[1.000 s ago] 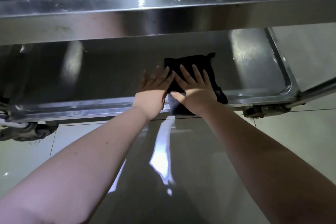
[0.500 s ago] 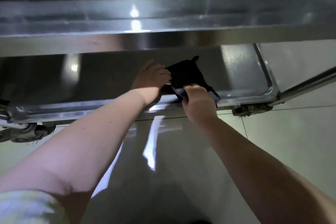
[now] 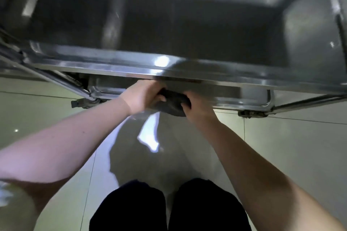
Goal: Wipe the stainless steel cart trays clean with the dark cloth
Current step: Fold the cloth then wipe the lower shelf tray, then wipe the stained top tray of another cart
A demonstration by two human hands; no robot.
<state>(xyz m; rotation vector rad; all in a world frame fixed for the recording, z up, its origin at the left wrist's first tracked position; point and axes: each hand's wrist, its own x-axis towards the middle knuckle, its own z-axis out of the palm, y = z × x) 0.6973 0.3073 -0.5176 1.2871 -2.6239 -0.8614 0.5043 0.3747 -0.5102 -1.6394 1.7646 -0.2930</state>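
dark cloth (image 3: 173, 106) now bunched — gripped, left hand (image 3: 143, 97), right hand (image 3: 199, 109)

A glossy floor (image 3: 285, 148) of large pale greenish tiles, crossed by thin dark joints (image 3: 244, 131). A bright white patch of reflected light (image 3: 148, 137) lies mid-floor, a soft shadow (image 3: 124, 159) beside it, a small glint (image 3: 16, 130) at left.

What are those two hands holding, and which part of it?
The bunched dark cloth. The left hand grips its left end and the right hand grips its right end.
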